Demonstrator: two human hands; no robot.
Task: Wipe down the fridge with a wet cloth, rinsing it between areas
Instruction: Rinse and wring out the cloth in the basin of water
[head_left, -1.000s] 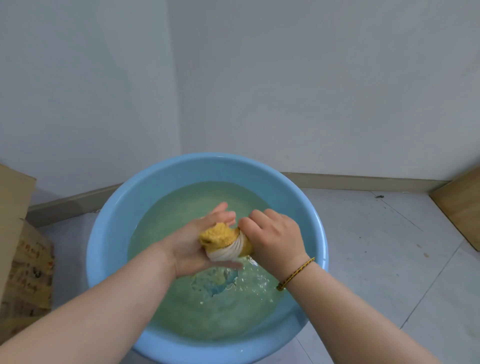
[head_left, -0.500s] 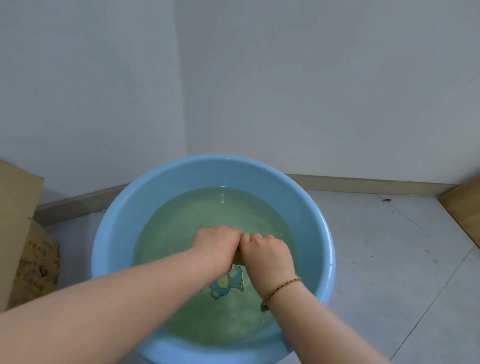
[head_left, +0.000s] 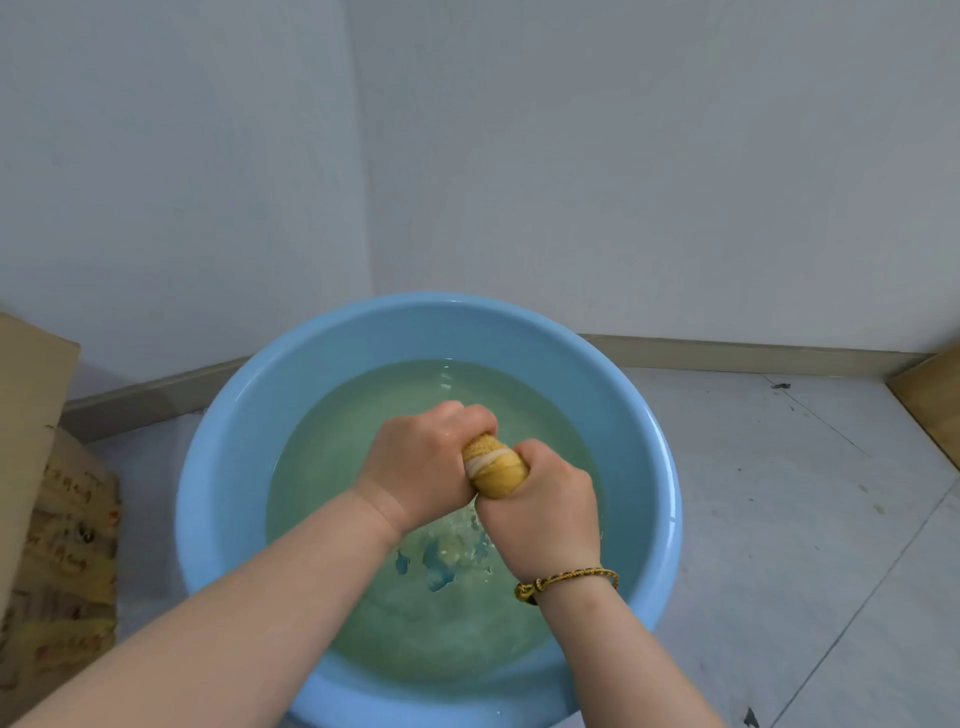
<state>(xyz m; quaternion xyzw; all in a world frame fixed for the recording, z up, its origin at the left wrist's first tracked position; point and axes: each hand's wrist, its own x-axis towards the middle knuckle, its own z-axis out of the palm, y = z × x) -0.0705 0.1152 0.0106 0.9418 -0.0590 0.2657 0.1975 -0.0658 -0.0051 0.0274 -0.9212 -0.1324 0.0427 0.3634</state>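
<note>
Fingers (head_left: 470, 415) of both hands curl tight round the twisted cloth (head_left: 493, 470).
It is held over the water (head_left: 337, 467) in the blue basin (head_left: 208, 493); left hand (head_left: 421, 462) and right hand (head_left: 540, 504) should twist opposite ways, so drips fall inside.

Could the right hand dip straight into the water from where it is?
Probably yes: the right hand hangs over the water inside the blue basin, with nothing beneath it. It grips the twisted cloth with the left hand, so that would dip too.

Left hand (head_left: 418, 470) and right hand (head_left: 543, 517) hide most of the cloth (head_left: 494, 470); ripples (head_left: 467, 548) blur perhaps a print (head_left: 438, 571).
</note>
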